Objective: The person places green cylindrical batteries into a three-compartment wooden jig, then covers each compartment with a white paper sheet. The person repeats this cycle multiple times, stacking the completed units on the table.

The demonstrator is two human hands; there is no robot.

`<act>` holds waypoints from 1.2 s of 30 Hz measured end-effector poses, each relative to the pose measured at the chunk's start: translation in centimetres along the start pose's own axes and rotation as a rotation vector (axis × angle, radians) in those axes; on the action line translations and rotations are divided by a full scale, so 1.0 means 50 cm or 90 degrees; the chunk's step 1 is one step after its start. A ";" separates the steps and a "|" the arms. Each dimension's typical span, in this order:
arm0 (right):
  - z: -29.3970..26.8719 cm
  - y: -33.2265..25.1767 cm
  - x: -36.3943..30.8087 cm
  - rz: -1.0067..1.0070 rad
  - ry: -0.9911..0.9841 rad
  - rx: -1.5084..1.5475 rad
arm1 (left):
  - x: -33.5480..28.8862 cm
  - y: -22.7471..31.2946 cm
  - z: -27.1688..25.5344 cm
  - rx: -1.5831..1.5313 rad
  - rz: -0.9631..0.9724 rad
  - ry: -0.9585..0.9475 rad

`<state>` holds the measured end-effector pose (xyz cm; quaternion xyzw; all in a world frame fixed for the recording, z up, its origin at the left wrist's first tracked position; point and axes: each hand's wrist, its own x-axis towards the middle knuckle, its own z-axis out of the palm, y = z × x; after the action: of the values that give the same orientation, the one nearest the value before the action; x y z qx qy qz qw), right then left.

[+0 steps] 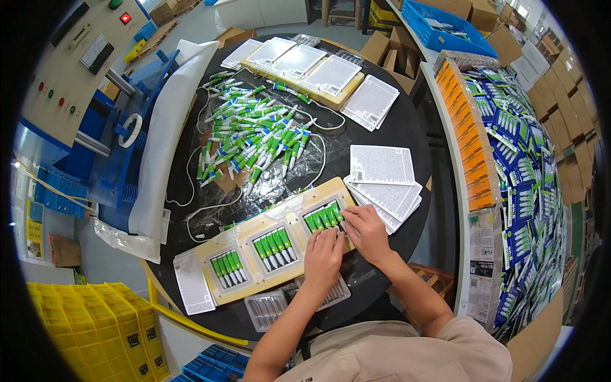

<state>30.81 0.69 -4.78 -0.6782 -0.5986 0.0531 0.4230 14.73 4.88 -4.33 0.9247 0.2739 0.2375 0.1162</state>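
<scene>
A long cream-yellow mould [291, 219] lies slantwise near me, with three windows holding clear blister trays. Small green and white squeeze tubes [273, 248] stand in rows in the left and middle windows. Over the right window, which holds more tubes [323, 217], both hands work close together. My left hand [324, 260] bends its closed fingers at the window's lower edge; their tips are hidden. From the right, my right hand [367, 234] reaches in, fingers pinched at the rightmost tubes. Behind the mould spreads a loose heap of the same tubes [254, 130].
Printed white cards [382, 164] lie stacked at the right. A second mould [347, 95] bearing cards stands at the far side. Empty blister trays [266, 310] sit at the near edge. White cord crosses the black round table [407, 127]. A machine [95, 95] flanks the left; filled packs [519, 159] the right.
</scene>
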 end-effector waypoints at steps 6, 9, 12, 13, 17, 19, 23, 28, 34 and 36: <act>0.042 0.011 -0.010 -0.070 -0.058 -0.141 | -0.073 0.001 -0.050 0.023 -0.116 -0.017; 0.037 0.017 -0.001 -0.121 -0.054 -0.182 | -0.095 -0.001 -0.062 0.024 -0.137 -0.042; -0.014 0.044 0.040 -0.155 0.024 -0.216 | -0.147 -0.029 -0.099 0.069 -0.171 -0.022; -0.055 0.071 0.063 -0.123 0.003 -0.197 | -0.174 -0.048 -0.120 0.099 -0.199 -0.022; -0.191 0.189 0.137 0.014 -0.323 -0.560 | -0.328 -0.186 -0.245 0.208 -0.406 0.066; -0.216 0.226 0.138 0.042 -0.475 -0.511 | -0.408 -0.272 -0.314 0.272 -0.469 0.017; -0.225 0.255 0.116 -0.065 -0.451 -0.470 | -0.515 -0.397 -0.405 -0.057 -0.494 -0.175; -0.248 0.250 0.085 -0.126 -0.445 -0.440 | -0.528 -0.424 -0.441 0.099 -0.405 -0.271; -0.275 0.188 0.059 -0.202 -0.180 -0.352 | -0.529 -0.403 -0.451 0.235 -0.306 -0.356; -0.281 0.128 0.049 -0.163 -0.085 -0.377 | -0.532 -0.390 -0.461 0.233 -0.295 -0.360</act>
<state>44.54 -3.91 1.15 -0.6859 -0.6950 -0.1326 0.1703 -25.28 7.96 -1.22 0.8728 0.4701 -0.1112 0.0706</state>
